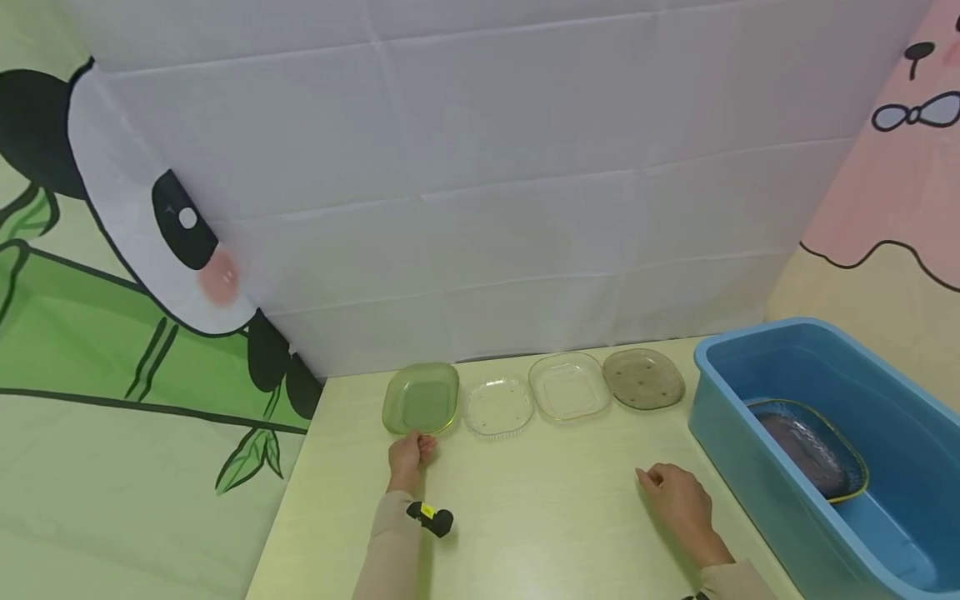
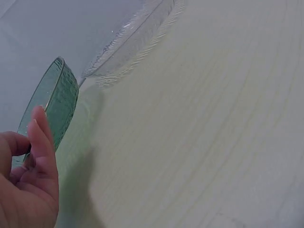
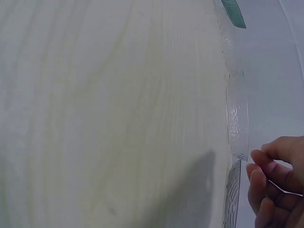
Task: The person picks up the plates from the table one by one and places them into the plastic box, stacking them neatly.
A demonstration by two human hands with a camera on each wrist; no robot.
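At the left end of a row of glass plates is a green, rounded-square glass plate (image 1: 422,397). My left hand (image 1: 408,454) pinches its near rim between thumb and fingers; in the left wrist view the green plate (image 2: 50,102) looks tilted, its shadow falling on the table. To its right stand a clear plate with a ribbed edge (image 1: 498,407), a clear square plate (image 1: 570,387) and a brownish-grey plate (image 1: 643,379). My right hand (image 1: 677,502) hovers above the table's right part with fingers loosely curled, holding nothing.
A deep blue tub (image 1: 757,467) stands along the right side, with a dark bowl-like glass dish (image 1: 813,450) with a yellowish rim inside. The pale wooden table (image 1: 540,517) ends at a white cloth wall (image 1: 487,208) behind the plates. Printed cloth (image 1: 150,467) hangs at the left.
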